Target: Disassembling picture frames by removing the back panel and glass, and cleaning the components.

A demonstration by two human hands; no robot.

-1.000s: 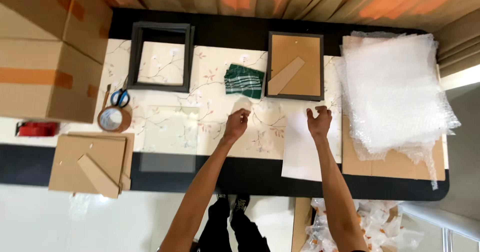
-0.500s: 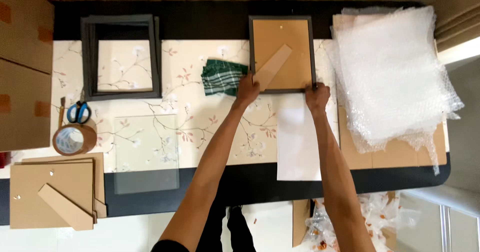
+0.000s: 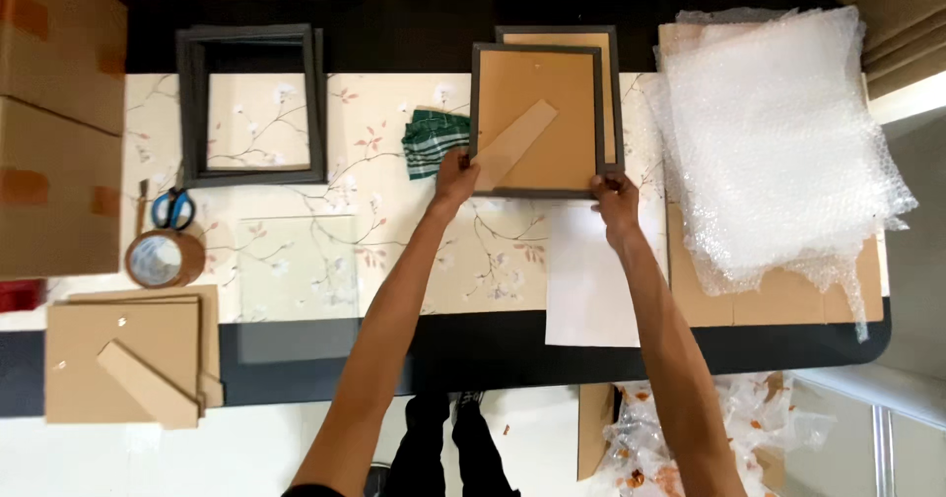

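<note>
Both hands grip one frame, back side up: left hand [image 3: 455, 174] at its lower left corner, right hand [image 3: 615, 197] at lower right. Frame [image 3: 537, 123] is over a 2nd frame [image 3: 609, 93] on the counter [image 3: 394, 261]. White paper [image 3: 591, 280] lies just below, bubble wrap [image 3: 778, 132] at right.

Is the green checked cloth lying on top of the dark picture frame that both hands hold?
No, the green checked cloth lies on the table beside the dark picture frame, left of the left hand.
</note>
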